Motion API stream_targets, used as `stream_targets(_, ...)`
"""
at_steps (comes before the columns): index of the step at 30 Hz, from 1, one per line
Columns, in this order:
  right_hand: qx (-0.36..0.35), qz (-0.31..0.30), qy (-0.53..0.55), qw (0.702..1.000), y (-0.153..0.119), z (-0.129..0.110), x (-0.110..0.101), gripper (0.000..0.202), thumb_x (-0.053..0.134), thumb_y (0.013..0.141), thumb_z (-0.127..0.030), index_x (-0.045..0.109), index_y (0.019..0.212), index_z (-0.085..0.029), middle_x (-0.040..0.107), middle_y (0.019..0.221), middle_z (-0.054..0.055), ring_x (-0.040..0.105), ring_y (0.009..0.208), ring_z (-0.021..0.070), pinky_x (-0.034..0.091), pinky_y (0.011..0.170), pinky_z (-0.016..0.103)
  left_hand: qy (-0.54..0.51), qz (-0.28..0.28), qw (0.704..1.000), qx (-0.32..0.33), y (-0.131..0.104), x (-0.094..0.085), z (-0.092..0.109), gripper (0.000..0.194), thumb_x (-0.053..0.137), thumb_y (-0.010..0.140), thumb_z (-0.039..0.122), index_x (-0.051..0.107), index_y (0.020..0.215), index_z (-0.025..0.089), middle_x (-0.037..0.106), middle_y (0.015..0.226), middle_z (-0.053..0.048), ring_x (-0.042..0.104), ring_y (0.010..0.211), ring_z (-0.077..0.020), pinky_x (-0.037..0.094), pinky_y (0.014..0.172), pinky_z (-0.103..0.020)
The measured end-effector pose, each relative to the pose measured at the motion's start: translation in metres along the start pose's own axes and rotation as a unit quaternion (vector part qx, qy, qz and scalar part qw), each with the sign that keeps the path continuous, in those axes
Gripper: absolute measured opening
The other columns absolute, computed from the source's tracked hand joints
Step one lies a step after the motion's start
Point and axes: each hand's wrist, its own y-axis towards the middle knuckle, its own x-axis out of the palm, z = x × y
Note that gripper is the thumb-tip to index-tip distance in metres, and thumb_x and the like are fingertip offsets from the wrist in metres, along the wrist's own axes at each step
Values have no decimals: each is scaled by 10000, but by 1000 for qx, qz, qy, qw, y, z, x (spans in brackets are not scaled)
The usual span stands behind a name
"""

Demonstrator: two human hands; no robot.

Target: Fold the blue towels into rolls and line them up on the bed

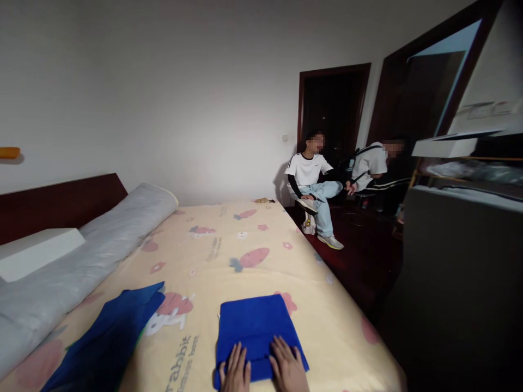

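- Head view: left hand point(236, 370) and right hand point(288, 368), fingers spread flat, press the folded blue cloth point(256, 326) at six o'clock.
- Loose blue fabric point(108, 343) lies at eight o'clock on the bed point(229, 250).

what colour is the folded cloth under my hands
Solid bright blue: the folded cloth shows in the head view, on the carrot-print sheet.

Left hand point(236, 371), right hand point(288, 369): both bare, no gloves, no rings seen. Fingers point(241, 356) slim, nails short, unpainted as far as visible. No sleeve or cuff in frame; wrists cut off at bottom edge, forearms out of view.
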Motion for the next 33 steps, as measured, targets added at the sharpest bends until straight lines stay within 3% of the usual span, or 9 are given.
stream_targets(4,75,24,-44,996,-10,40,-17,433,355,971,-432,584,1306,-279,503,1431,59,430,1345,280,360,1051,503,69,109,989,-79,-8,-20,-31,445,326,908,313,616,1245,329,556,1393,1,486,1305,-211,330,1069,-480)
stream_targets(7,82,36,-48,995,-13,40,-18,466,354,964,-455,535,1355,-276,460,1464,72,414,1355,292,338,1062,536,70,136,985,-75,-10,-21,-37,415,374,892,316,654,1199,326,597,1351,-8,501,1289,-222,353,1040,-450)
stream_targets(13,-60,-46,32,997,4,-23,6,439,357,968,-374,505,1377,-313,486,1445,41,461,1324,244,349,1081,436,-40,-1,994,97,3,10,4,489,358,859,248,595,1283,294,601,1346,-29,555,1232,-206,417,1009,-397)
stream_targets(16,-76,-90,47,992,18,-34,10,467,427,933,-362,492,1390,-286,506,1427,50,480,1309,241,352,1082,415,-41,-46,994,86,15,14,15,520,372,840,249,553,1326,282,568,1388,-27,516,1273,-202,386,1056,-403)
stream_targets(21,56,-22,-9,998,21,10,-6,453,338,969,-435,568,1324,-271,478,1449,64,412,1358,282,308,1096,513,49,20,997,-55,24,-12,-6,492,335,871,234,570,1297,308,549,1411,-23,486,1288,-218,341,1056,-499)
stream_targets(24,115,0,-53,992,12,40,-18,477,318,969,-430,548,1344,-247,444,1475,83,373,1381,292,309,1086,547,86,84,989,-84,23,-23,-23,458,332,876,226,634,1219,273,609,1345,-51,531,1234,-229,349,1041,-509)
stream_targets(27,102,3,-67,993,9,41,-22,479,297,976,-414,530,1359,-247,423,1491,77,355,1393,274,307,1094,535,64,115,991,-28,23,-17,-21,442,326,882,231,681,1145,236,672,1249,-77,589,1167,-224,423,997,-450)
stream_targets(30,75,2,-52,996,17,12,-22,462,302,973,-363,526,1362,-252,360,1526,65,315,1413,263,282,1116,517,23,116,989,91,27,4,-1,434,354,868,212,681,1150,249,694,1211,-57,614,1141,-205,481,970,-371)
stream_targets(33,48,-55,2,997,29,-22,-18,458,367,934,-291,529,1362,-261,408,1500,63,345,1399,257,271,1129,484,5,104,985,139,32,25,21,471,388,820,155,665,1179,280,675,1251,-10,599,1178,-200,484,1006,-337)
